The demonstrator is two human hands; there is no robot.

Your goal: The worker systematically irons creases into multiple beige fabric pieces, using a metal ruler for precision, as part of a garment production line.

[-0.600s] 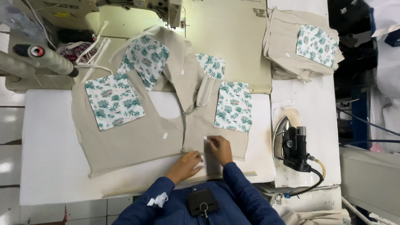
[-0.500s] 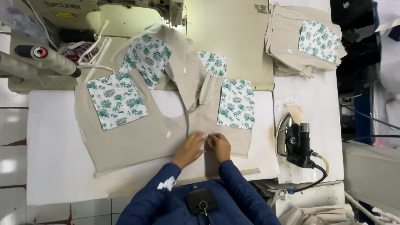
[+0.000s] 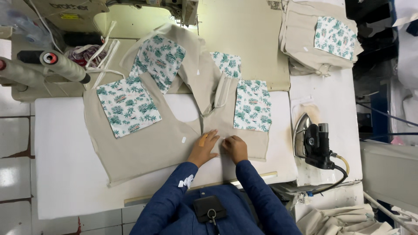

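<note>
My left hand (image 3: 204, 147) lies flat, fingers spread, on the beige garment (image 3: 174, 130), which is spread over the white pressing table (image 3: 65, 174). My right hand (image 3: 235, 147) rests just beside it with the fingers curled onto the cloth; whether they pinch a fold I cannot tell, since the knuckles hide the fingertips. Leaf-print pocket patches (image 3: 128, 104) sit on the panels, and one is partly covered by the folded collar. The iron (image 3: 311, 143) stands to the right, its cord running off behind the table edge. The stack of finished pieces (image 3: 320, 39) and the sewing machine (image 3: 130, 6) are both cut off at the top.
</note>
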